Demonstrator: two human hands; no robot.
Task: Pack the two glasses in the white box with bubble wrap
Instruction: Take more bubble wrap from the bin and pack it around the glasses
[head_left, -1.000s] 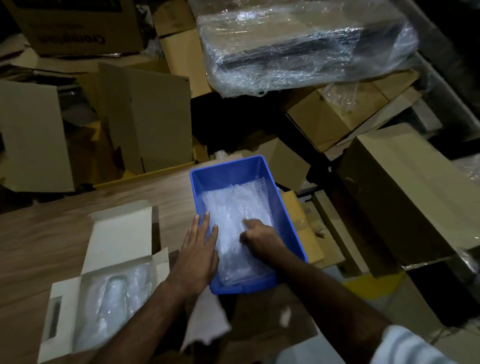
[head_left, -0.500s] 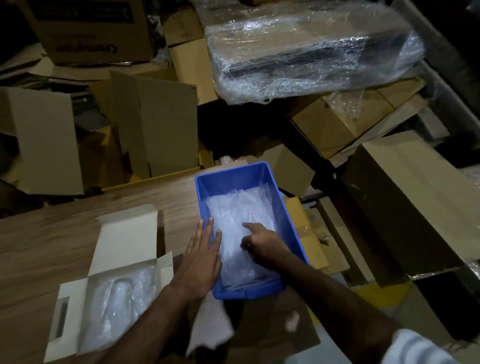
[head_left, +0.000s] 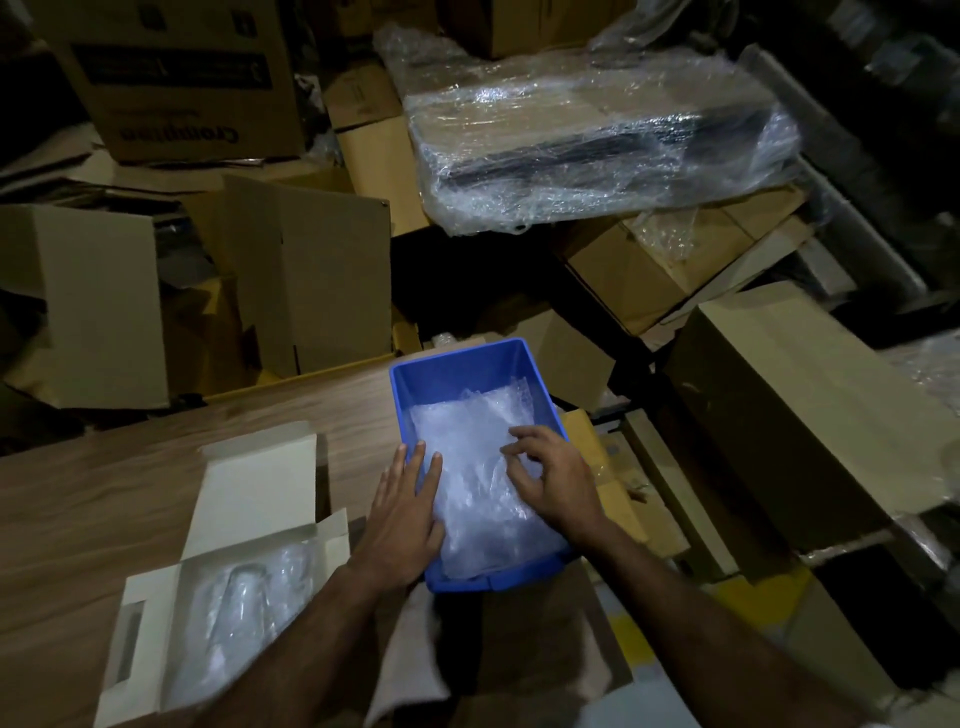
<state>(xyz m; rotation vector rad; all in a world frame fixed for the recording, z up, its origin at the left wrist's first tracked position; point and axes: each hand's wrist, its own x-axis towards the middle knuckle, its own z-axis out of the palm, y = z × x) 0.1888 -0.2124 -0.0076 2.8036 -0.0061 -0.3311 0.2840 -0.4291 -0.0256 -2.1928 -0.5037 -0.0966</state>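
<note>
Both hands in the blue tray (head_left: 457, 364), on the bubble wrap (head_left: 475, 462).
The right hand (head_left: 558, 480) has uncurled from a fist, fingers now bent and spread, pinching wrap; the left hand (head_left: 405, 514) stays flat at the tray's left wall. The white box (head_left: 234, 587), left of the tray, holds a wrapped glass (head_left: 239, 597).

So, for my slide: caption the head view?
Both hands work bubble wrap in a blue bin.

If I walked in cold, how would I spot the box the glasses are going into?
Start at the wooden table and look to its near left part, left of the blue bin. The white box lies there open, lid flap up, with bubble wrap inside. It is the only white box; the others around are brown cardboard.
</note>
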